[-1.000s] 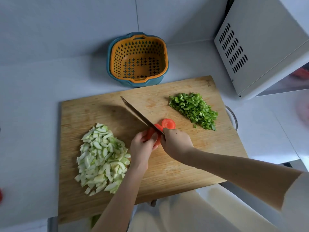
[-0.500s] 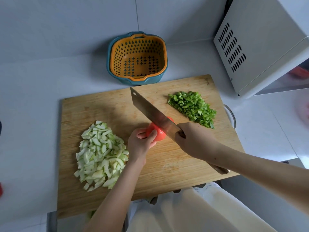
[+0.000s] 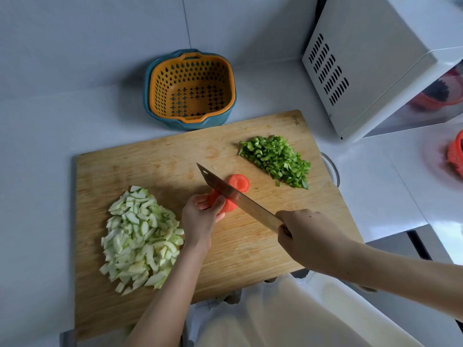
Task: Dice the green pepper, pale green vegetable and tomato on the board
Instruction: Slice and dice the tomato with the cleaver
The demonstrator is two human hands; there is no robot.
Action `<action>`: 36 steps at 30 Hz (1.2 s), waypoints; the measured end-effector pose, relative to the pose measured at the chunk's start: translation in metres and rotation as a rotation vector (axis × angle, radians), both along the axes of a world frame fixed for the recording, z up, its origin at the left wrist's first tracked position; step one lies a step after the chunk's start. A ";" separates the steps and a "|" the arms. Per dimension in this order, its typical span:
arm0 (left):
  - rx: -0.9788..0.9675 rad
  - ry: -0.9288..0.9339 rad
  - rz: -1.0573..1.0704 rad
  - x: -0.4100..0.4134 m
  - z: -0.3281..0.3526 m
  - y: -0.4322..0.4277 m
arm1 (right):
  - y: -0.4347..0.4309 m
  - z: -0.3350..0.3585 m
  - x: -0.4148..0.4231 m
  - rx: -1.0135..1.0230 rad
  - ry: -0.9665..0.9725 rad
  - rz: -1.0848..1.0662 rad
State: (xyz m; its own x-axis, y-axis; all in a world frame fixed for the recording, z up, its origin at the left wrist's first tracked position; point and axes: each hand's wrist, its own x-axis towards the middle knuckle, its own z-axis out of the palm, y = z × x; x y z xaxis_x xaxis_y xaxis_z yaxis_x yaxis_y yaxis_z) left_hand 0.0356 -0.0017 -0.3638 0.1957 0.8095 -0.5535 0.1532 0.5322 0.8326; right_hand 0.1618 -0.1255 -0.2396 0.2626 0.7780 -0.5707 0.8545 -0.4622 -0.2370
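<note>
while the left hand (image 3: 200,219) grips the tomato (image 3: 229,206) near the middle of the wooden cutting board (image 3: 175,159), with fingers and thumb curled round the tomato's left side, the right hand (image 3: 308,236) holds the knife (image 3: 250,206) with all fingers wrapped round the handle, which the hand hides. the blade runs diagonally from the right hand toward the upper left and lies across the tomato, just beside the left fingertips; whether the edge has entered the flesh cannot be told. one round tomato slice (image 3: 239,182) lies flat on the board, on the far side of the blade and touching or nearly touching it. a heap of diced pale green vegetable (image 3: 140,236) occupies the left part of the board, close beside the left wrist. a smaller heap of diced green pepper (image 3: 275,160) sits on the upper right part of the board, apart from the slice. behind the board, on the white counter (image 3: 37,146), stands an orange colander (image 3: 191,88) nested in a blue bowl (image 3: 150,111). a white microwave (image 3: 370,58) stands at the upper right, and part of a red basket (image 3: 456,154) shows, blurred, at the right edge.
</note>
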 end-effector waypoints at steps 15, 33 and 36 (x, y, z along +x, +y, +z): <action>-0.087 -0.068 0.031 -0.005 0.004 -0.001 | 0.056 -0.080 -0.023 0.163 0.069 -0.127; -0.065 -0.050 0.043 -0.008 0.000 0.002 | 0.024 -0.001 -0.004 0.036 0.178 -0.112; -0.057 -0.050 0.048 -0.008 -0.001 0.002 | 0.020 -0.001 -0.006 0.035 0.172 -0.110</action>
